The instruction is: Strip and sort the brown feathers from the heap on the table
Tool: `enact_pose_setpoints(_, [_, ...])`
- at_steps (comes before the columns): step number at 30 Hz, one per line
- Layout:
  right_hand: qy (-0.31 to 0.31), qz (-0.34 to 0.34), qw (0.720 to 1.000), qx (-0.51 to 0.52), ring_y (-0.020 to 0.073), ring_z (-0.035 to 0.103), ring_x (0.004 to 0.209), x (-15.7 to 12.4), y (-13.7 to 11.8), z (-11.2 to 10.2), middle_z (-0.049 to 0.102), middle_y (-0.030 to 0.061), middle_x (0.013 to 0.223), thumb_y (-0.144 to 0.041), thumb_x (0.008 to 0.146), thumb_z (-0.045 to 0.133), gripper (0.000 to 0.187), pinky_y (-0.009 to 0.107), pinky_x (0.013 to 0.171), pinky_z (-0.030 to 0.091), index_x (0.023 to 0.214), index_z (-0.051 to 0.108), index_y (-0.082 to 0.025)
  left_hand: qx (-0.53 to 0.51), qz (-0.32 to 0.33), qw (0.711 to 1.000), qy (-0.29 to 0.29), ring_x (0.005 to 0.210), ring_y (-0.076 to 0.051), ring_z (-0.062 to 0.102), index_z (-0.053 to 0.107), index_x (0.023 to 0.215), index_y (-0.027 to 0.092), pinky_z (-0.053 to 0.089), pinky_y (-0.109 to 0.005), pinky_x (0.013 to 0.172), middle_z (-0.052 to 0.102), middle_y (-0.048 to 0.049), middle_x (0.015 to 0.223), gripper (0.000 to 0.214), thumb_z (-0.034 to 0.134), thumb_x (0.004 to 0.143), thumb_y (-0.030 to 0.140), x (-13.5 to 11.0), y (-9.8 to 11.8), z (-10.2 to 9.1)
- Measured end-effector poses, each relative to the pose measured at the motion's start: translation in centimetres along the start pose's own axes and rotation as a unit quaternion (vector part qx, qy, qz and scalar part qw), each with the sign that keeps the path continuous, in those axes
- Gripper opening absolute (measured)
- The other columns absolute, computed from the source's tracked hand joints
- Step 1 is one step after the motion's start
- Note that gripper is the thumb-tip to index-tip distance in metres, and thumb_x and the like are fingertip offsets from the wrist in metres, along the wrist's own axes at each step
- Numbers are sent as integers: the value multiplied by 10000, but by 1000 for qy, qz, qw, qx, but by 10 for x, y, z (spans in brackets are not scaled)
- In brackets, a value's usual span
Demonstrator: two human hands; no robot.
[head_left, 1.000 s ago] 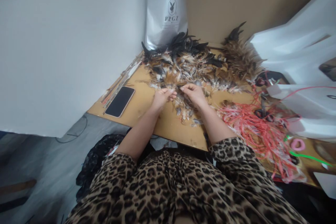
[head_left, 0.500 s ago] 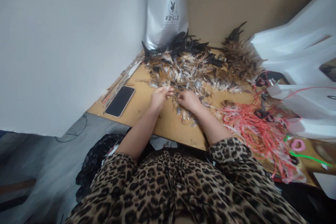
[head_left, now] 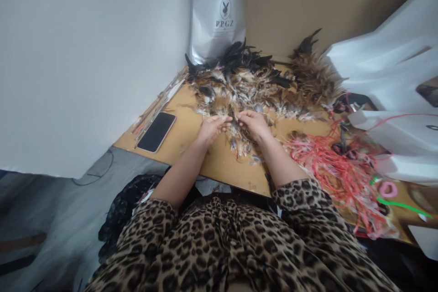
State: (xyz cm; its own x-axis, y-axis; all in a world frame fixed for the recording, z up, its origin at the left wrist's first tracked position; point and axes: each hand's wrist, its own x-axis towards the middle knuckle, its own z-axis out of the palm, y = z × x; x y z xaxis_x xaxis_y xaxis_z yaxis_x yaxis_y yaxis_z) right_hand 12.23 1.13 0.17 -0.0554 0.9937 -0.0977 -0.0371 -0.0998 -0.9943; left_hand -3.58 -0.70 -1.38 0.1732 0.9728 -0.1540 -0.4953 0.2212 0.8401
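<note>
A big heap of brown, white and black feathers (head_left: 253, 84) covers the far half of a wooden table (head_left: 191, 139). My left hand (head_left: 212, 128) and my right hand (head_left: 253, 124) meet at the near edge of the heap, fingertips almost touching. Both are curled in a pinch around a small bunch of feathers (head_left: 235, 121) held between them. More loose feathers lie on the table just below my hands.
A black phone (head_left: 156, 132) lies left of my hands beside some thin strips. A silver bag (head_left: 216, 9) stands behind the heap. A tangle of red and pink string (head_left: 333, 164) and white bags (head_left: 393, 82) lie on the right.
My right hand, which had slid toward me and to the left half a second ago, has moved back up to the heap's edge. My left hand stayed nearly in place.
</note>
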Motion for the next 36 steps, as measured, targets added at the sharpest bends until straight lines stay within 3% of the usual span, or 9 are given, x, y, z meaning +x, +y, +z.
enact_pose_setpoints(8, [-22, -27, 999, 16, 90, 510, 526, -10, 0, 14, 616, -5, 604, -355, 550, 699, 253, 219, 516, 391, 665, 584, -160, -8, -64, 997, -52, 638, -71, 618, 639, 807, 87, 426, -150, 526, 682, -100, 863, 86, 599, 753, 141, -2, -2, 2])
enact_pose_setpoints(13, [-50, 5, 997, 67, 60, 436, 467, -9, -1, 12, 574, -25, 562, -362, 565, 711, 263, 191, 442, 313, 681, 585, -162, -27, -73, 996, -46, 577, -30, 562, 638, 760, 91, 405, -125, 499, 658, -51, 756, 50, 599, 747, 119, -2, 0, 2])
enact_pose_setpoints(16, [-111, 40, 985, 123, 48, 416, 475, -8, -4, 7, 585, -16, 632, -378, 586, 709, 274, 182, 421, 282, 700, 586, -160, -56, -82, 994, -38, 564, -18, 538, 627, 737, 102, 397, -109, 487, 636, -30, 725, 58, 574, 760, 103, -4, 3, 3])
enact_pose_setpoints(20, [-185, 46, 971, 143, 42, 422, 498, -11, -7, 5, 612, 1, 698, -352, 595, 721, 287, 178, 444, 309, 780, 612, -161, -82, -98, 989, -69, 564, -12, 536, 619, 764, 107, 405, -92, 483, 617, -23, 718, 41, 580, 754, 98, -6, 6, 3])
enact_pose_setpoints(28, [-87, -6, 993, 78, 50, 363, 432, -7, -4, 5, 485, -49, 476, -387, 547, 741, 303, 198, 431, 266, 620, 556, -159, -38, -76, 995, -43, 569, -30, 572, 620, 768, 104, 419, -99, 477, 650, -39, 740, 45, 580, 767, 126, -3, 3, 2])
enact_pose_setpoints(36, [-30, -77, 993, -82, 64, 409, 484, -9, -7, 3, 541, -30, 540, -398, 590, 678, 266, 211, 505, 334, 634, 595, -149, 47, -56, 996, -43, 564, -59, 595, 628, 756, 79, 419, -143, 495, 675, -78, 729, 136, 650, 720, 209, -2, -5, 2])
